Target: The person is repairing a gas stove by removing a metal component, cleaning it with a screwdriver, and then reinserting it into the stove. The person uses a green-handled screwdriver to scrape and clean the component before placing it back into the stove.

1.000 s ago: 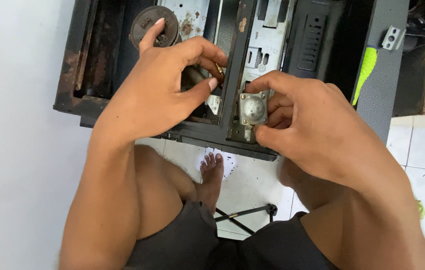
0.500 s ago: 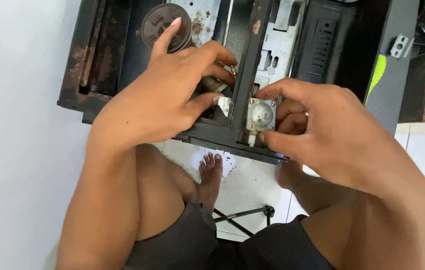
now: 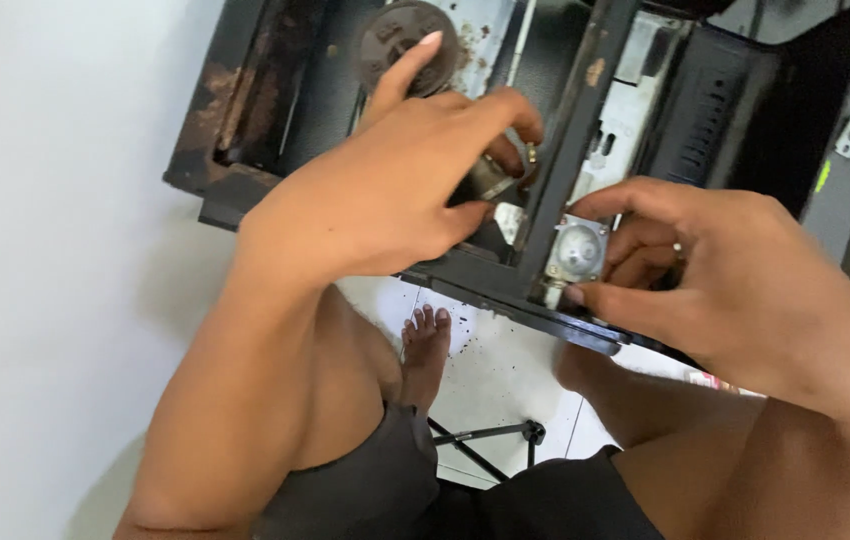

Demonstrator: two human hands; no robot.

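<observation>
Clearly we had both hands on one fitting that passed through the black metal frame (image 3: 585,110) in the upper middle of the picture. Our left hand (image 3: 385,190) was curled over the inner side, thumb and fingers pinched shut on a small brass-coloured cylindrical part (image 3: 493,180); how firmly, we could not tell. Our right hand (image 3: 715,280) sat at centre right, thumb below and forefinger above closed round the round silver valve body (image 3: 577,250) on its square plate, touching the frame's lower rail. To do this well, we judged, one hand had to hold its half steady while the other turned, with both halves in line across the bar. A dark round burner cap (image 3: 400,35) lay at the top, just beyond our raised forefinger. Rust flakes dotted the white tiled floor (image 3: 505,370) below.
</observation>
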